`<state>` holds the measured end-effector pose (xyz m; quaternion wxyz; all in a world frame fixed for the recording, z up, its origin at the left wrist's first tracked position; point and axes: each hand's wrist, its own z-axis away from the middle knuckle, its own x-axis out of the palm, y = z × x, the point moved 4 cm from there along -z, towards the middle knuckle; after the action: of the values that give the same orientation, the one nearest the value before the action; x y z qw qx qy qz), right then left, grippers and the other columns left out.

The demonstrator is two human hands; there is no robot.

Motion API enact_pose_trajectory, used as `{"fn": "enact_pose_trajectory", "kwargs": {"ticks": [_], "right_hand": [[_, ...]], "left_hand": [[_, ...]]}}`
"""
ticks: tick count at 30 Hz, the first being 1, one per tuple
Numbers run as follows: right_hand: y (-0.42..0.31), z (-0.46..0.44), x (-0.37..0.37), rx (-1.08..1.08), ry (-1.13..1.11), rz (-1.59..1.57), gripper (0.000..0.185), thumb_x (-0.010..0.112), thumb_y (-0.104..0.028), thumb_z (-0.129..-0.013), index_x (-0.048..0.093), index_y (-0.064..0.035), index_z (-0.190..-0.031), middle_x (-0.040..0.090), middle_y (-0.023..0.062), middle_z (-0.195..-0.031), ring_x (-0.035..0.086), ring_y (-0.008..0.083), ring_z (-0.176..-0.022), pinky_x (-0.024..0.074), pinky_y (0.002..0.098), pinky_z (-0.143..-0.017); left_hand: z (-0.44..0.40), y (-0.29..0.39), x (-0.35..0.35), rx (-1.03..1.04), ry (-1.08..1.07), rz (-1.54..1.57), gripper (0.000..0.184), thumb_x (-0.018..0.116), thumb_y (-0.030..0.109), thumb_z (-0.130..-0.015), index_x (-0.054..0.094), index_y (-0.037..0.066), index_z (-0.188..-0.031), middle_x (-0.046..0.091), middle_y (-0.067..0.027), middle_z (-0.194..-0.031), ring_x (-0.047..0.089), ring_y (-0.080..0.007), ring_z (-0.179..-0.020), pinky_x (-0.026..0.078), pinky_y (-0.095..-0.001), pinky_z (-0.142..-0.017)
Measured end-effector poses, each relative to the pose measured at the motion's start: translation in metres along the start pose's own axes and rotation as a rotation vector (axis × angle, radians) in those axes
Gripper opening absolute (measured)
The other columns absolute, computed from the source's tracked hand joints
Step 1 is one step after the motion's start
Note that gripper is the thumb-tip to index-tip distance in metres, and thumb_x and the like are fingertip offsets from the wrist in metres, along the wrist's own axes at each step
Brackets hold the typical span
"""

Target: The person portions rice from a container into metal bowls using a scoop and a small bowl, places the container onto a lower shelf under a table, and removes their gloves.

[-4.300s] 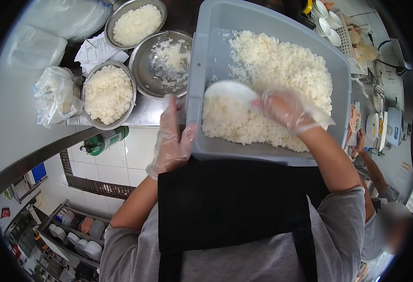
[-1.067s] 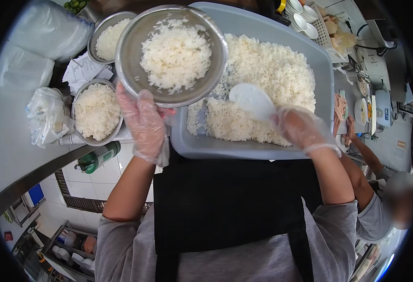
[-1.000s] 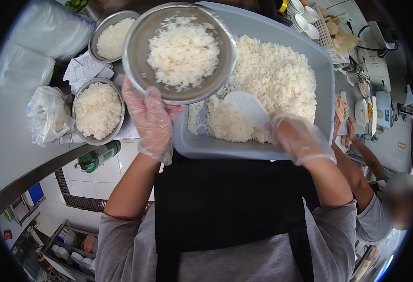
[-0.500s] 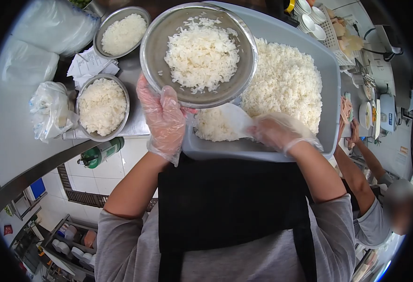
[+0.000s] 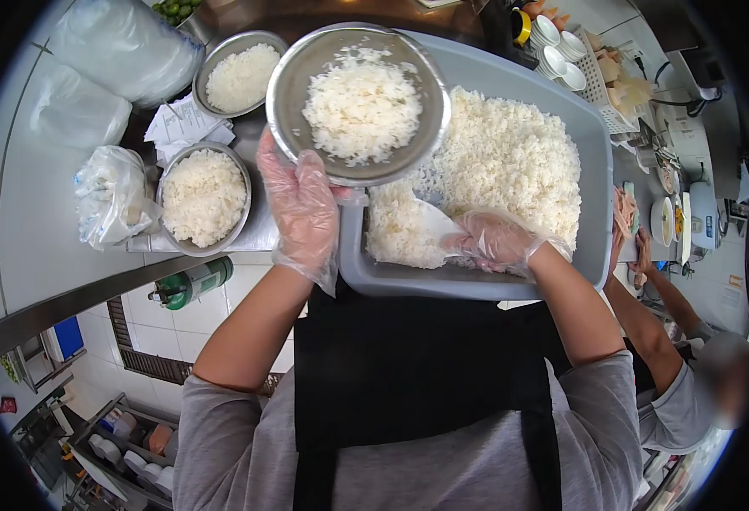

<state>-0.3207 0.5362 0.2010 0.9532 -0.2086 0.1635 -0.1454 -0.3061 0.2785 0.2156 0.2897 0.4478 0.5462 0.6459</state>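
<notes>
My left hand point(image 5: 302, 200), in a clear plastic glove, grips the lower left rim of a metal bowl point(image 5: 288, 119). Cooked rice point(image 5: 363, 109) lies in the middle of that bowl. The bowl is held up over the left side of a large grey tub point(image 5: 596, 196), which holds a big heap of rice point(image 5: 519, 157). My right hand point(image 5: 498, 241), also gloved, is closed round a white rice paddle point(image 5: 432, 223). The paddle's blade rests against a smaller pile of rice point(image 5: 396, 232) at the tub's near left; its handle is hidden in the hand.
Two more metal bowls of rice stand to the left, one nearer point(image 5: 244, 221) and one farther point(image 5: 208, 60). Paper slips point(image 5: 183, 126) lie between them, beside plastic bags point(image 5: 106, 192). Small white dishes point(image 5: 549, 60) sit beyond the tub. At right, a co-worker's hands point(image 5: 640, 251) are at the counter.
My right hand has turned and the paddle's blade has come down into the small rice pile. The held bowl sits slightly lower and farther from the camera. The view has shifted a little.
</notes>
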Motion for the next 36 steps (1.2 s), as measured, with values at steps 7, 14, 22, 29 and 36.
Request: {"fn": "enact_pose_trajectory", "kwargs": {"ticks": [7,14,22,29,36], "right_hand": [[0.000,0.054,-0.044,0.036,0.165,0.038,0.044,0.056,-0.045,-0.095,0.057,-0.0012,-0.088,0.049,0.0031,-0.052,0.048,0.0126,-0.041,0.0404,0.0309,-0.043],[-0.039,0.128,-0.083,-0.142,0.467,0.186,0.043,0.050,-0.040,-0.097,0.060,0.0008,-0.085,0.054,0.0096,-0.053,0.057,0.0216,-0.046,0.0470,0.0382,-0.051],[-0.063,0.125,-0.054,-0.135,1.133,0.419,0.022,0.053,-0.023,-0.094,0.060,-0.0016,-0.097,0.061,0.0188,-0.067,0.062,0.0365,-0.064,0.0511,0.0479,-0.060],[-0.001,0.078,-0.081,-0.469,1.333,0.113,0.031,0.054,-0.026,-0.094,0.060,0.0020,-0.108,0.063,0.0238,-0.076,0.063,0.0373,-0.070,0.0490,0.0445,-0.064],[0.008,-0.019,-0.112,-0.125,1.001,0.473,0.033,0.053,-0.027,-0.096,0.060,0.0024,-0.108,0.066,0.0222,-0.082,0.065,0.0347,-0.073,0.0522,0.0424,-0.074]], "left_hand": [[-0.022,0.014,-0.005,0.159,-0.028,-0.278,0.052,0.044,0.007,-0.098,0.024,0.009,-0.146,0.051,-0.0079,-0.125,0.056,-0.0093,-0.089,0.048,-0.0177,-0.060],[-0.012,0.030,0.036,0.037,-0.341,-0.240,0.055,0.043,-0.005,-0.092,0.028,0.011,-0.143,0.055,-0.0082,-0.120,0.057,-0.0073,-0.084,0.049,-0.0165,-0.056],[0.000,0.004,0.044,-0.277,-0.366,-0.030,0.054,0.048,0.003,-0.094,0.031,0.016,-0.143,0.056,-0.0063,-0.117,0.057,-0.0054,-0.076,0.047,-0.0174,-0.049],[-0.008,0.013,0.028,-0.270,-0.259,0.084,0.051,0.050,0.010,-0.098,0.030,0.017,-0.145,0.056,-0.0039,-0.121,0.058,-0.0063,-0.084,0.046,-0.0157,-0.050],[-0.025,0.034,-0.003,-0.207,0.124,0.138,0.062,0.054,0.009,-0.096,0.022,0.020,-0.148,0.053,-0.0076,-0.127,0.061,-0.0130,-0.088,0.048,-0.0227,-0.051]]}}
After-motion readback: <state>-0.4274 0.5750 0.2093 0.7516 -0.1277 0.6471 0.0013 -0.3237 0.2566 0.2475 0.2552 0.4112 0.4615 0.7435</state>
